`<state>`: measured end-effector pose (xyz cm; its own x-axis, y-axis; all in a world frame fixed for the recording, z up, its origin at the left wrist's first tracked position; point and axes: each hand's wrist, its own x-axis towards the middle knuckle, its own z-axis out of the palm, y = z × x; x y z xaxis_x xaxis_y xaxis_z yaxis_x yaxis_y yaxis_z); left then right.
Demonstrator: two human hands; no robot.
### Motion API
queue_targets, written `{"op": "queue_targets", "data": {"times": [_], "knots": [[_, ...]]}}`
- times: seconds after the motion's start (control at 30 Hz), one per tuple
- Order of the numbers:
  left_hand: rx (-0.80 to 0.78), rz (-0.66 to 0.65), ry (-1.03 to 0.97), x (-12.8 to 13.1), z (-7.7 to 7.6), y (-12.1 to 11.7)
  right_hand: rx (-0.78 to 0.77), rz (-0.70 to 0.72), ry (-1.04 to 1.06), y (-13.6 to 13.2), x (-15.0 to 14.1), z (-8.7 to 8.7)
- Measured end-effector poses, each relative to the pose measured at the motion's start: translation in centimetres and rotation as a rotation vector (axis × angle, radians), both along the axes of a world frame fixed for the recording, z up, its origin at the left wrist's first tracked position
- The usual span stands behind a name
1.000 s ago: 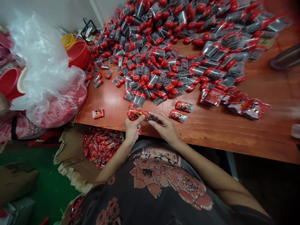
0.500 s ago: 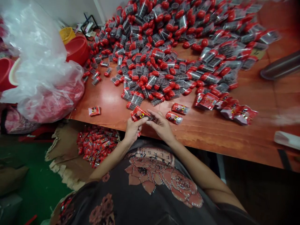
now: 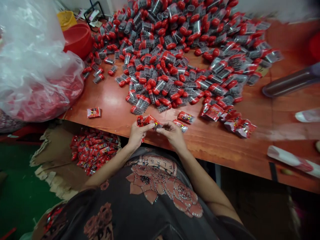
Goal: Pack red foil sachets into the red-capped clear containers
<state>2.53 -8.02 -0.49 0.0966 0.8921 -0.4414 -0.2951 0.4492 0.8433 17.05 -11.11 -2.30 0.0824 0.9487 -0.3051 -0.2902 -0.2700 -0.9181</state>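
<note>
**Both hands pinch a red foil packet at the tabletop edge**

Your left hand (image 3: 138,136) and right hand (image 3: 173,134) sit close together, fingers clamped on opposite ends of the red foil packet (image 3: 151,120), held just over the front edge of the wooden tabletop (image 3: 225,148). Keep that pinch even so the foil stays flat. Red-capped clear tubes (image 3: 160,63) lie heaped just beyond, and loose red packets (image 3: 211,112) lie to your right
</note>
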Motion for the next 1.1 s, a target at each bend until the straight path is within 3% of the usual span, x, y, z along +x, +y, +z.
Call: {"op": "queue_targets", "data": {"times": [0.17, 0.3, 0.4, 0.47, 0.57, 0.63, 0.8, 0.93, 1.1], "knots": [[-0.058, -0.064, -0.055, 0.3, -0.6, 0.2, -0.013, -0.104, -0.170, -0.9, 3.0, -0.8], [-0.188, -0.069, -0.201, -0.8, -0.7, 1.1, 0.009, -0.339, -0.597, -1.4, 7.3, -1.5], [-0.200, -0.017, -0.219, -1.2, -0.8, 1.3, 0.101, -0.406, -0.962, -1.5, 7.3, -0.6], [-0.181, 0.015, -0.209, -1.0, -0.9, 1.2, 0.207, -0.298, -1.005, -1.3, 5.1, 0.2], [-0.152, 0.038, -0.148, -0.6, -1.3, 0.7, 0.290, 0.049, -0.813, -0.5, 0.6, 0.6], [-0.115, 0.040, -0.102, -0.9, -1.5, 0.5, 0.301, 0.181, -0.682, 0.4, -1.4, 0.2], [-0.039, 0.084, -0.002, -3.5, -1.8, 0.8, 0.382, 0.388, -0.651, 4.4, -1.4, -0.9], [-0.052, 0.274, -0.024, -5.4, -2.0, 2.0, 0.344, 0.306, -0.861, 8.7, -1.7, -1.3], [-0.126, 0.325, -0.129, -6.0, -1.8, 2.8, 0.256, 0.195, -1.159, 10.6, -4.6, -2.2]]}}
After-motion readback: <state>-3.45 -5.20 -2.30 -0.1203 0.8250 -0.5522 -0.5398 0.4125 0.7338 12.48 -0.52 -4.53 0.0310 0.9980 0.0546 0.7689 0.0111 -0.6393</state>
